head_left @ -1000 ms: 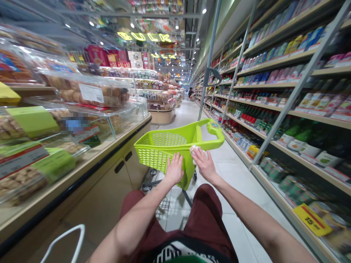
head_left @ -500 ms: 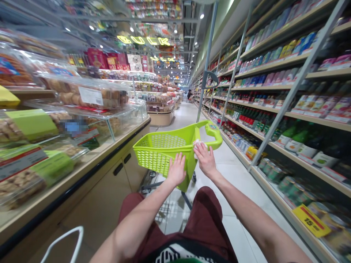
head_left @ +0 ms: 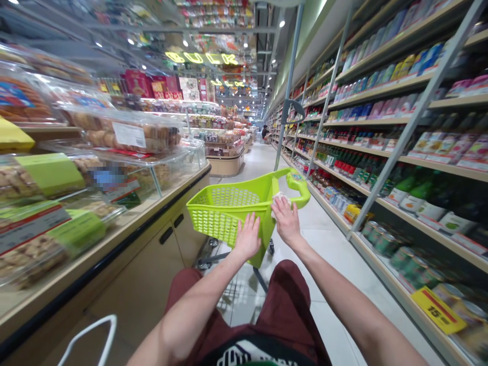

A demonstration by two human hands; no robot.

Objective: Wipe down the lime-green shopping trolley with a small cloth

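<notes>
A lime-green perforated basket point(head_left: 217, 206) on a wheeled metal frame stands in front of me, its loop handle point(head_left: 304, 193) at the right end. My left hand point(head_left: 248, 237) lies with fingers spread against the basket's near side and holds nothing. My right hand point(head_left: 286, 219) presses a crumpled white cloth or tissue point(head_left: 280, 196) on the basket's end panel, beside the handle. Part of the cloth is hidden under the fingers of that hand.
At left runs a counter point(head_left: 152, 223) with packed baked goods. Shelves point(head_left: 400, 158) of cans and bottles line the right. A metal pole point(head_left: 290, 76) rises behind the basket. A distant person point(head_left: 264, 133) is in the aisle.
The right hand and the cloth have shifted very slightly on the basket's end. The left hand remains against its side. The view has moved a little.
</notes>
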